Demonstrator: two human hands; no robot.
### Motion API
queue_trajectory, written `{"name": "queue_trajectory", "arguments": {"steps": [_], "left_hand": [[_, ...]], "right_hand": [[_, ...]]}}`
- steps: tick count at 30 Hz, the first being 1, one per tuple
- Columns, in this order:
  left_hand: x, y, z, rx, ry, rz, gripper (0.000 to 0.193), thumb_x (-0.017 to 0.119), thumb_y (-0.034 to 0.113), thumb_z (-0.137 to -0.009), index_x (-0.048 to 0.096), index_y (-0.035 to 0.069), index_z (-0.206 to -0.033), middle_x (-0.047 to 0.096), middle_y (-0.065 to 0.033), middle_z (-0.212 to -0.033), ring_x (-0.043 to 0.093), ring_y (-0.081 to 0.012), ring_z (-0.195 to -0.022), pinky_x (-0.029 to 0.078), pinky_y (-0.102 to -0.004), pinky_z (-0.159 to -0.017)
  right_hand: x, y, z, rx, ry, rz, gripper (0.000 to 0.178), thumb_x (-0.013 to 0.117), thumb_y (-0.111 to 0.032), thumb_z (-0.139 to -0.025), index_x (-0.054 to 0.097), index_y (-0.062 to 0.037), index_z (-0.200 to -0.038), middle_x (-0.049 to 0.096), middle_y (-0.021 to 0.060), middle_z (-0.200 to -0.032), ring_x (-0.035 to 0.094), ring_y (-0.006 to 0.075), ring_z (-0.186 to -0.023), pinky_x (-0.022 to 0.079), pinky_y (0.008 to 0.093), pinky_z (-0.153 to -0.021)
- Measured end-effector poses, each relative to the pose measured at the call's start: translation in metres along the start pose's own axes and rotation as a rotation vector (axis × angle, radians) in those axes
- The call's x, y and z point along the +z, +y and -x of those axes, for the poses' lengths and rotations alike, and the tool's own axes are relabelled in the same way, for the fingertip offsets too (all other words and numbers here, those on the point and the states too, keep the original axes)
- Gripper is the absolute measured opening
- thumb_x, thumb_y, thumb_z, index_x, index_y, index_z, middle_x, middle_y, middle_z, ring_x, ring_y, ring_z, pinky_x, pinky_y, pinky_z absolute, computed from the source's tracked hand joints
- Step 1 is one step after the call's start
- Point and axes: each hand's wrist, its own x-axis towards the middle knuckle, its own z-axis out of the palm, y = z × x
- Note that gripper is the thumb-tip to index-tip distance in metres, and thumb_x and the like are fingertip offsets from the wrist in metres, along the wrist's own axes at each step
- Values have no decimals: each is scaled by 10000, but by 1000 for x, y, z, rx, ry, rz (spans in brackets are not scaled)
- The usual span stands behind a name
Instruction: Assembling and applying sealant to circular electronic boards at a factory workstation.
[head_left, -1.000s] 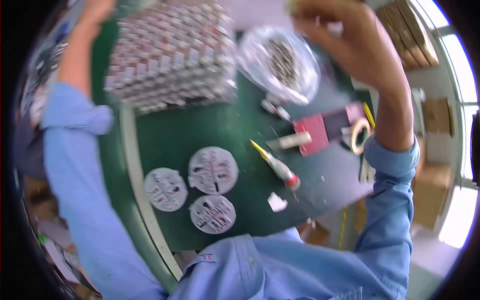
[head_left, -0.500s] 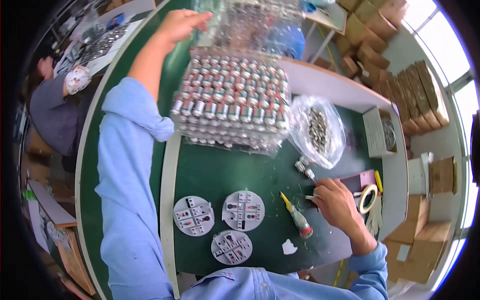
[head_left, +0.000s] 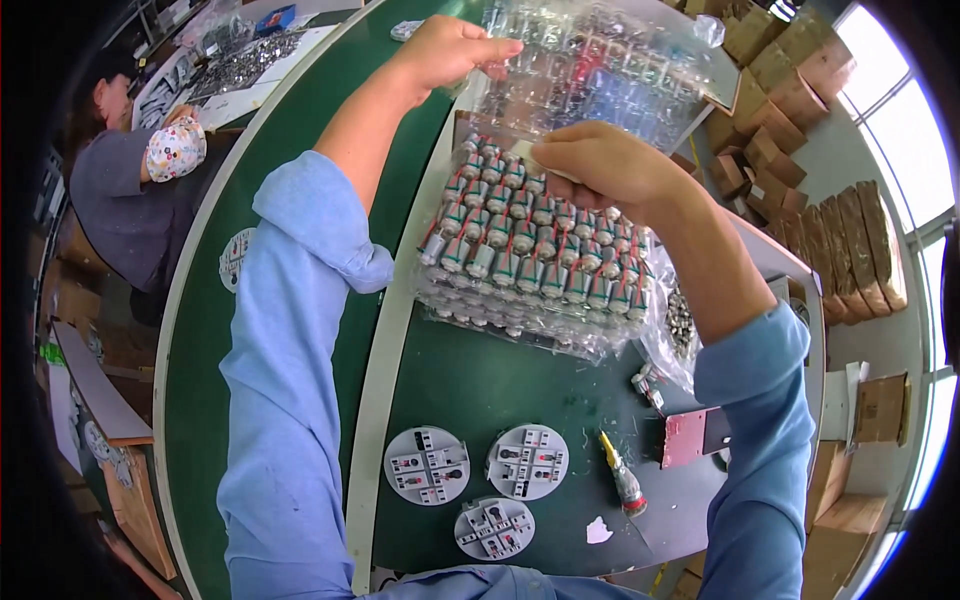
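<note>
Head view: clear, bumpy plastic point(head_left: 600, 80) in left hand point(head_left: 450, 55)

The pale strip point(head_left: 523, 150), off the pink block point(head_left: 687, 438), is now between the right fingers point(head_left: 572, 152), with motors point(head_left: 522, 236) beneath them.

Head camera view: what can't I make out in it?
All in the head view:
Pale item: fingers of the right hand seem to cover most of it.
Bag of metal parts: right side hidden by the right forearm.
Pink-and-dark pad: right end behind the right sleeve.
Wrapped stack: lower layers blurred by clear plastic.
Grey discs: finest details too small.
</note>
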Motion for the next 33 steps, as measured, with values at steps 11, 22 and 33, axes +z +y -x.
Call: {"name": "queue_trajectory", "arguments": {"steps": [11, 22, 33], "left_hand": [[2, -21, -28, -57, -19, 46, 454, 866, 479, -886, 817, 28, -911, 798, -75, -906, 708, -148, -934, 505, -332, -886], [21, -30, -39, -56, 81, 91, 464, 855, 502, -891, 789, 49, -817, 771, -61, -860, 659, -160, -887, 480, -365, -942], [32, -13, -29, -166, 114, 217, 424, 860, 483, -885, 759, 76, -826, 749, -24, -816, 605, -107, -749, 458, -326, -716]], "right_hand": [[23, -29, -60, 238, -97, -158, 318, 576, -277, -1076, 599, -115, -802, 531, -35, -655, 371, 50, -485, 256, 240, -445], [-45, 28, 1, 222, -19, -106, 265, 576, -293, -1081, 650, -96, -919, 473, -72, -672, 353, 26, -536, 248, 253, -459], [-32, 29, -53, -86, 127, 857, 511, 521, -497, -1086, 706, -30, -995, 659, 126, -703, 682, 303, -675, 510, 473, -649]]}}
